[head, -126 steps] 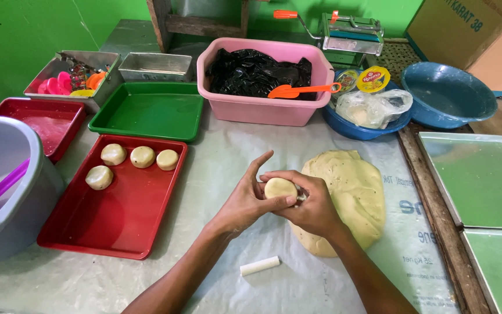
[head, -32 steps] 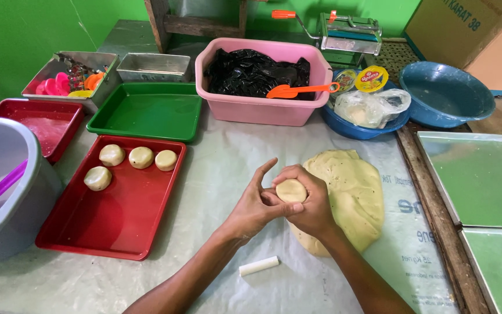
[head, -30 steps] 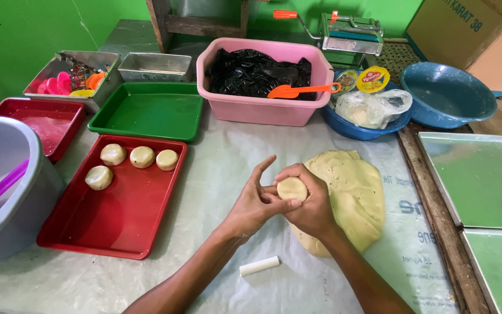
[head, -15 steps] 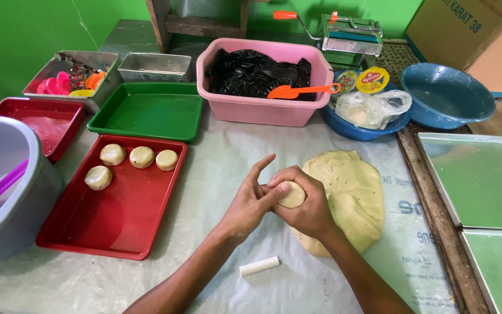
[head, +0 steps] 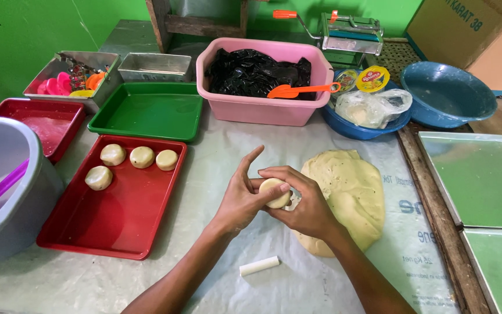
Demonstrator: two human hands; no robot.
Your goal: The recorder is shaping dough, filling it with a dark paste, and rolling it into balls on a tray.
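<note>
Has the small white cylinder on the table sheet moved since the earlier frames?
No. The small white cylinder lies at the same spot below the hands, the same way off the near right corner of the big red tray as before.

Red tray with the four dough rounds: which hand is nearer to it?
Left. The left hand is just right of the red tray; the right hand lies beyond it, over the dough slab.

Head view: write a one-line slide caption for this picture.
Left hand and right hand cup a dough ball beside the dough slab; four balls sit on a red tray.
</note>
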